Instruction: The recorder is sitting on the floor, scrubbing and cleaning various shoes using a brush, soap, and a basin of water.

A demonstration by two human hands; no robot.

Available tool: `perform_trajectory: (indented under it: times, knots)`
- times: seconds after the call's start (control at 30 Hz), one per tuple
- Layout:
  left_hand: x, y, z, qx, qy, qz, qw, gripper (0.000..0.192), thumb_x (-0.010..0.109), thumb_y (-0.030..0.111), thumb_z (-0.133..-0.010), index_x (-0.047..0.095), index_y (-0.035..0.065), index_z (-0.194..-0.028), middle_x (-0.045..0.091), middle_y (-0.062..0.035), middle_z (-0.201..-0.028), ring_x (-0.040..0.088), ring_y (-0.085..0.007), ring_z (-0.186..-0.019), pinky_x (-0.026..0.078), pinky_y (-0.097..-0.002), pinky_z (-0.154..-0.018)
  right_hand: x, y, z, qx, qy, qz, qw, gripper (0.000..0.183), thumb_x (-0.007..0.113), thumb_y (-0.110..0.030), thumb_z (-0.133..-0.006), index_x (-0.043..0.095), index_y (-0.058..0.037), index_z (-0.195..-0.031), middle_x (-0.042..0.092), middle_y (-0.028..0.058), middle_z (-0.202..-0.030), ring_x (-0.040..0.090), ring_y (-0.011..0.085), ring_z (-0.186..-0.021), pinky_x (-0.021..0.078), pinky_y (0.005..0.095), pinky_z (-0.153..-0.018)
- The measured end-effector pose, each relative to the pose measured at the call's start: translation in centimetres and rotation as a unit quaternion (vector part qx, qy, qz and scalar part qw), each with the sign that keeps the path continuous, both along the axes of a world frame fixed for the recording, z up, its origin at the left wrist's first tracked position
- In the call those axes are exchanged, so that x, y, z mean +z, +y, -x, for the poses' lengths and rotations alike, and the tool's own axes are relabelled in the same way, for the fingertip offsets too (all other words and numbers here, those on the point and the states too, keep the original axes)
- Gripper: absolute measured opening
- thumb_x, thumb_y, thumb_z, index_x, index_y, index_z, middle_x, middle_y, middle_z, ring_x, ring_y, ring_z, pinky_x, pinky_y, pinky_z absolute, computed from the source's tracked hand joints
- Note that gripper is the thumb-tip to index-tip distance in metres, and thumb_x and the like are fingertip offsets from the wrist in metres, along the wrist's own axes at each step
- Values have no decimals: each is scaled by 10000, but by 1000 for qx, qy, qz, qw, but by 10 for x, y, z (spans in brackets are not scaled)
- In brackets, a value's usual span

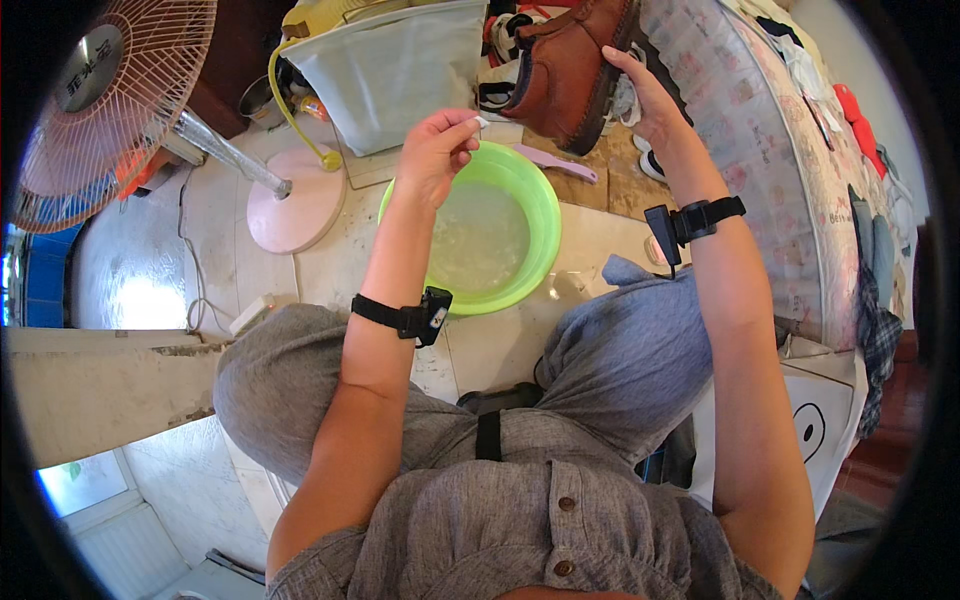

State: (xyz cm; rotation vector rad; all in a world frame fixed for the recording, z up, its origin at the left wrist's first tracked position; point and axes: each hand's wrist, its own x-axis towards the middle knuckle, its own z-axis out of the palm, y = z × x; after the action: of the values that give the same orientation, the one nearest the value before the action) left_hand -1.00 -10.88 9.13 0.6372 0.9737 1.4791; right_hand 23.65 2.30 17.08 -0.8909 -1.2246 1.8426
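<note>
A brown leather shoe (566,71) is held up in my right hand (654,105), its dark sole turned towards my palm and its toe reaching the top of the view. My left hand (439,154) pinches a small white piece (481,122), perhaps wadded cloth or tissue, between thumb and fingers. Below and between my hands stands a light green plastic basin (546,225) with cloudy water (480,240) in it. Just past its rim, under the shoe, lies a lilac plastic handle (559,163), possibly a brush's.
On the left, a standing fan (112,120) rests on a round pink base (292,199). Ahead is a pale fabric bin (397,75), with more shoes (501,37) beside it. Cardboard (630,187) covers some floor tiles. A bed with a printed cover (750,150) borders the right side.
</note>
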Motion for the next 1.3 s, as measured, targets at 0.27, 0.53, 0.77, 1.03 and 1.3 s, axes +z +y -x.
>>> perform_trajectory:
  times: [0.27,0.53,0.77,1.03,1.3]
  knots:
    - [-73,11,152,383,429,-59,816,196,616,39,-796,637,19,-990,637,-89,-852,613,-234,-825,498,-317,-730,-7,-4,6,-5,27,15,1000,426,678,-269,-819,568,-17,-1145,640,103,-1101,626,202,-976,507,338,-871]
    - [4,16,9,-26,159,-126,979,271,572,156,-896,612,-25,-1094,648,-95,-1048,625,-189,-940,496,-322,-834,-14,-16,23,85,-74,-3,994,510,693,-356,-790,571,-22,-1156,631,92,-1115,609,197,-1007,472,314,-897]
    - [37,0,-36,-20,-64,-55,996,433,649,182,-859,513,2,-1229,589,-89,-1171,589,-198,-1010,475,-339,-886,-14,-34,54,128,-146,-33,980,597,691,-409,-786,557,17,-1182,604,105,-1154,567,193,-1040,431,306,-914]
    - [21,8,-30,199,5,-84,976,243,569,133,-905,579,-27,-1088,624,-62,-1004,580,-155,-856,478,-310,-775,6,-32,46,-112,-65,-163,978,334,584,-280,-865,570,-10,-1061,572,30,-826,554,125,-774,449,243,-704]
    - [21,-3,-63,105,-147,-120,976,404,529,378,-929,571,-12,-1025,607,-81,-952,580,-148,-853,486,-302,-719,-12,-103,89,-42,-230,-741,629,163,594,-114,-760,564,-122,-920,552,79,-715,591,294,-653,491,371,-564]
